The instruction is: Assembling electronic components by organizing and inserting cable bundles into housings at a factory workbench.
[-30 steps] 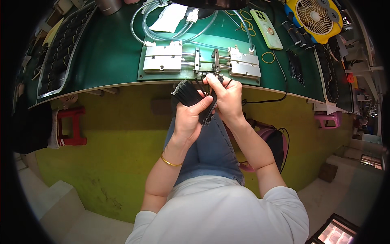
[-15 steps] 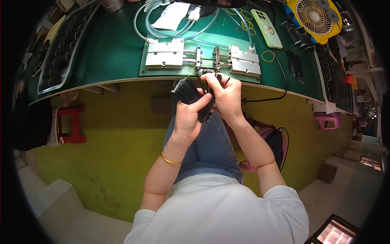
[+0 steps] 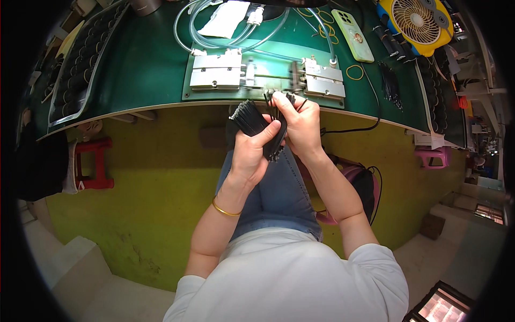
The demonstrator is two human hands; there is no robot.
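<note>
My left hand [image 3: 251, 151] is closed round a thick bundle of thin black wires [image 3: 250, 117], its thumb pressed across them. Pale tips show at the bundle's upper left end. Close beside it, my right hand [image 3: 303, 126] pinches several black wires with thumb and forefinger, at the bench's front edge. Just beyond my fingers sits a pneumatic clamping fixture, with a silver left cylinder block [image 3: 215, 72] and a silver right cylinder block [image 3: 324, 80]. Its two jaws are apart and blurred by motion. My right fingertips partly hide the wire ends.
Clear air hoses [image 3: 199, 32] curl behind the fixture on the green bench [image 3: 145, 59]. To the right lie a phone [image 3: 352, 36], a rubber band [image 3: 354, 73], a black wire bundle [image 3: 390, 86] and a yellow-blue fan [image 3: 417, 24]. A tray [image 3: 80, 110] of black coils stands left.
The fixture's two jaws have moved apart, away from the middle. Both hands stay almost in place, still holding the black wires.
</note>
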